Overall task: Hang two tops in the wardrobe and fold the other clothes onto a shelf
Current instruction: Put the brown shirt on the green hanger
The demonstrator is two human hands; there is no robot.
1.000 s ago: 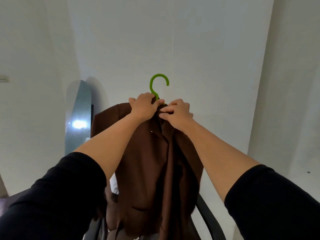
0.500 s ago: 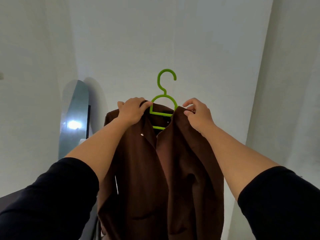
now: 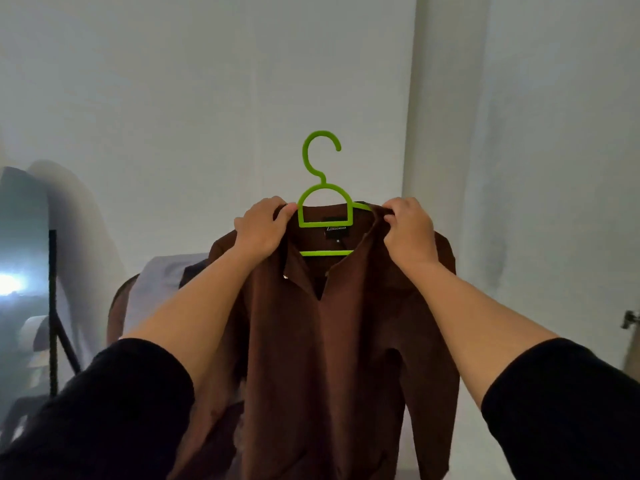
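Note:
A brown collared top (image 3: 346,341) hangs on a bright green plastic hanger (image 3: 322,188), held up in front of a white wall. My left hand (image 3: 265,228) grips the top's left collar and shoulder at the hanger's left end. My right hand (image 3: 408,230) pinches the right collar and shoulder at the hanger's other end. The hanger's hook points up, free of any rail. The neck label faces me through the open collar. No wardrobe is in sight.
A chair (image 3: 119,306) draped with a pale lilac garment (image 3: 162,282) stands behind the top on the left. A tall mirror (image 3: 20,271) on a black stand leans at the far left, with a light glare in it. A wall corner (image 3: 412,133) runs down right of centre.
My hands have spread apart from the hanger's neck out to the two shoulders. The collar has opened, showing the hanger bar and label. The view has tilted down, and the chair has come into sight.

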